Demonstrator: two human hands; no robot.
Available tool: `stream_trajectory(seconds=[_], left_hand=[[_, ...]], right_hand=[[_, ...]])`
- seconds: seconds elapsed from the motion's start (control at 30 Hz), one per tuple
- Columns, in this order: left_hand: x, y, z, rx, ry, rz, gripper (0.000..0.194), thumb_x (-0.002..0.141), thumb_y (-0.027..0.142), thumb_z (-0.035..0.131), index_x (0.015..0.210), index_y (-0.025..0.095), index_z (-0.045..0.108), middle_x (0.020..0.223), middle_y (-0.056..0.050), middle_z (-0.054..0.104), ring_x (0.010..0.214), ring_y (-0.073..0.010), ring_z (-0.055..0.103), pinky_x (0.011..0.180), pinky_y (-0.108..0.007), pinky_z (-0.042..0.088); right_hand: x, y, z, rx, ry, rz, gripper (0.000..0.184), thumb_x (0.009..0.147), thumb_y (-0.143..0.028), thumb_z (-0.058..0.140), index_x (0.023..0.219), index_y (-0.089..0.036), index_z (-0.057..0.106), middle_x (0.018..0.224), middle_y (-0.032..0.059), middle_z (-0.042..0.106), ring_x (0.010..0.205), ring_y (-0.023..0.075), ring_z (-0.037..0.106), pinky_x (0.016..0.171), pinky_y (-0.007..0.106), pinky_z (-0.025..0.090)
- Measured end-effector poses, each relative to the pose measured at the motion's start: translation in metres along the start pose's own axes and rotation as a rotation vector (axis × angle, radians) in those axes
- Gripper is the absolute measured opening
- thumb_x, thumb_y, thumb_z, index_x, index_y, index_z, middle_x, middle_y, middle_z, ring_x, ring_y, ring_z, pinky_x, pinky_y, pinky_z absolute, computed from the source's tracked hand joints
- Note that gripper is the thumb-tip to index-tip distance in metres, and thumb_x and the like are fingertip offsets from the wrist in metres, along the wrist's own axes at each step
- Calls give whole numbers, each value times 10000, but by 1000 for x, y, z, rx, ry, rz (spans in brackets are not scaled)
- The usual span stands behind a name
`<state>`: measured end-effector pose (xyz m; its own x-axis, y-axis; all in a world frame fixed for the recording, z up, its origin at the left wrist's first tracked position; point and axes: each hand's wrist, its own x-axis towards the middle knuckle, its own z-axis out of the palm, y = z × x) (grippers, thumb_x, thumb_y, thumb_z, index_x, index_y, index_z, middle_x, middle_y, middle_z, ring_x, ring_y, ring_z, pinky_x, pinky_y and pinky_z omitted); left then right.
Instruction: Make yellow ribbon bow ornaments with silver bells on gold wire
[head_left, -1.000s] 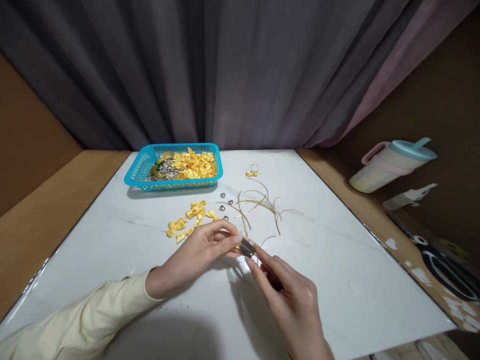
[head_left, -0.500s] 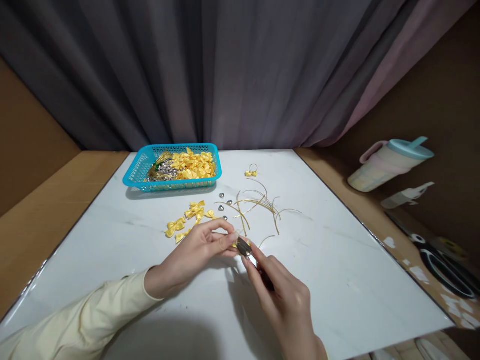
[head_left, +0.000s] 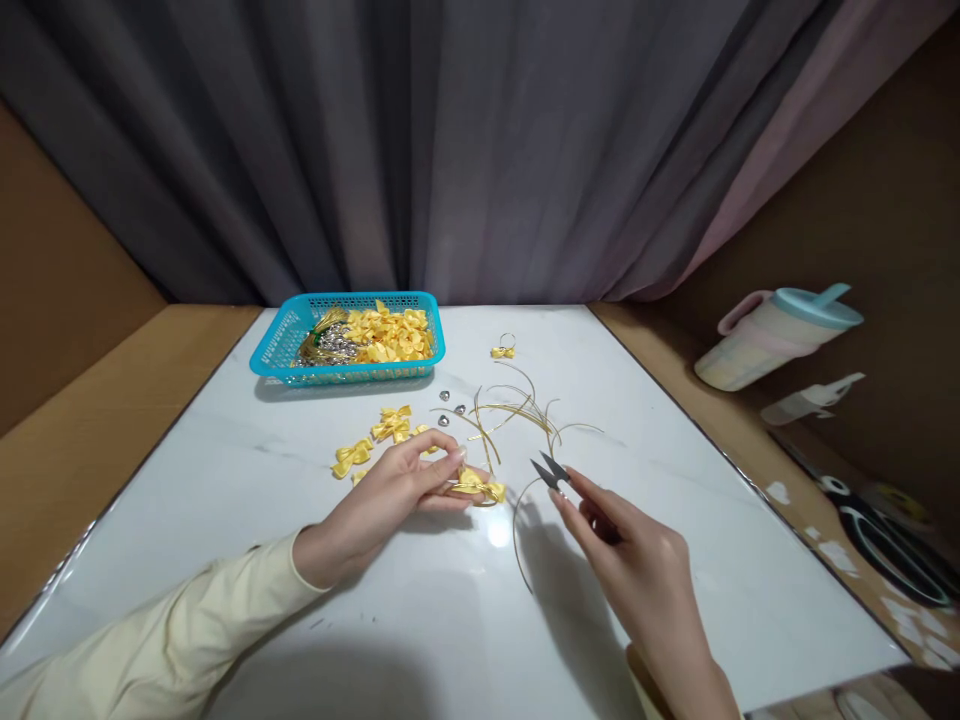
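Observation:
My left hand (head_left: 390,495) pinches a small yellow ribbon bow (head_left: 480,487) with a loop of gold wire, low over the white table (head_left: 300,560). My right hand (head_left: 630,560) is closed on small thread snips (head_left: 551,470), their dark blades pointing up and left, a short way right of the bow. A curved piece of gold wire (head_left: 517,530) lies on the table between my hands. Loose yellow bows (head_left: 375,440) lie just beyond my left hand.
A teal basket (head_left: 274,345) with yellow bows and silver pieces stands at the back left. Gold wire strands (head_left: 517,410), small silver hearts (head_left: 448,410) and a finished bow with a ring (head_left: 504,349) lie mid-table. A lidded cup (head_left: 772,335) and scissors (head_left: 892,540) are at the right.
My right hand has pulled the snips away to the right from the bow. A curved piece of gold wire now lies between my hands. My left hand keeps its pinch on the bow.

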<state>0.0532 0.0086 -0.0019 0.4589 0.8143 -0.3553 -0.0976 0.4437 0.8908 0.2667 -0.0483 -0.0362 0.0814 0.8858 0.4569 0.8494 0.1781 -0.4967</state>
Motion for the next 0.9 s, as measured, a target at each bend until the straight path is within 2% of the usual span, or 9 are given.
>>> stream_trajectory(seconds=[0.07, 0.17, 0.27, 0.33, 0.4, 0.5, 0.6, 0.77, 0.9], left_hand=[[0, 1, 1, -13, -3, 0, 217, 855, 382, 567, 843, 182, 484, 925, -73, 701, 868, -190, 676, 849, -344, 501], [-1, 2, 3, -21, -8, 6, 226, 847, 381, 576, 825, 180, 475, 941, -85, 701, 886, -196, 672, 859, -353, 497], [-2, 2, 5, -16, -3, 9, 233, 838, 383, 587, 824, 182, 469, 931, -84, 705, 886, -198, 673, 848, -349, 499], [-3, 2, 7, -5, 2, 9, 232, 837, 383, 587, 831, 181, 472, 918, -82, 708, 886, -200, 671, 839, -348, 503], [-4, 0, 9, 11, -10, 10, 223, 842, 378, 582, 838, 178, 482, 908, -78, 708, 885, -198, 669, 839, -354, 506], [-5, -3, 10, 22, -55, 19, 208, 852, 372, 569, 846, 178, 494, 900, -62, 708, 880, -188, 665, 852, -361, 504], [-7, -6, 11, 20, -93, 19, 212, 854, 381, 562, 845, 181, 494, 877, -45, 706, 838, -176, 669, 841, -363, 509], [-6, -3, 7, 75, -91, 14, 245, 852, 420, 542, 867, 178, 505, 973, -64, 673, 830, -192, 667, 785, -373, 528], [-1, 10, -7, 382, 30, 67, 351, 869, 494, 457, 914, 163, 566, 1108, -102, 614, 961, -233, 622, 745, -339, 517]], right_hand=[[1, 20, 3, -129, -93, 43, 378, 885, -376, 435, 982, -99, 673, 556, 18, 583, 423, 130, 498, 432, 249, 406], [-1, 39, 10, -259, -276, 101, 340, 888, -382, 417, 961, -157, 662, 570, 21, 599, 431, 160, 520, 422, 270, 395], [-3, 38, 11, -271, -266, 40, 357, 888, -426, 417, 1003, -173, 642, 752, 84, 649, 587, 218, 594, 503, 328, 458], [-2, 26, 9, -145, -163, -28, 406, 880, -465, 428, 1043, -154, 631, 920, 136, 655, 772, 258, 617, 630, 386, 501], [0, 9, 5, 85, -137, -42, 396, 859, -464, 489, 1039, -146, 639, 965, 134, 663, 837, 242, 617, 690, 368, 518], [2, -19, 3, 382, -264, 31, 292, 779, -392, 638, 977, -181, 678, 836, 61, 700, 655, 168, 609, 551, 264, 515], [1, -37, 4, 551, -284, 162, 176, 784, -312, 640, 892, -193, 711, 738, 27, 711, 558, 132, 588, 504, 227, 492], [2, -42, 5, 726, -265, 306, 132, 774, -272, 642, 711, -181, 715, 626, 14, 690, 479, 107, 582, 487, 203, 488], [2, -39, 4, 765, -281, 361, 102, 754, -249, 664, 691, -195, 722, 567, 0, 667, 505, 118, 602, 520, 205, 504]])
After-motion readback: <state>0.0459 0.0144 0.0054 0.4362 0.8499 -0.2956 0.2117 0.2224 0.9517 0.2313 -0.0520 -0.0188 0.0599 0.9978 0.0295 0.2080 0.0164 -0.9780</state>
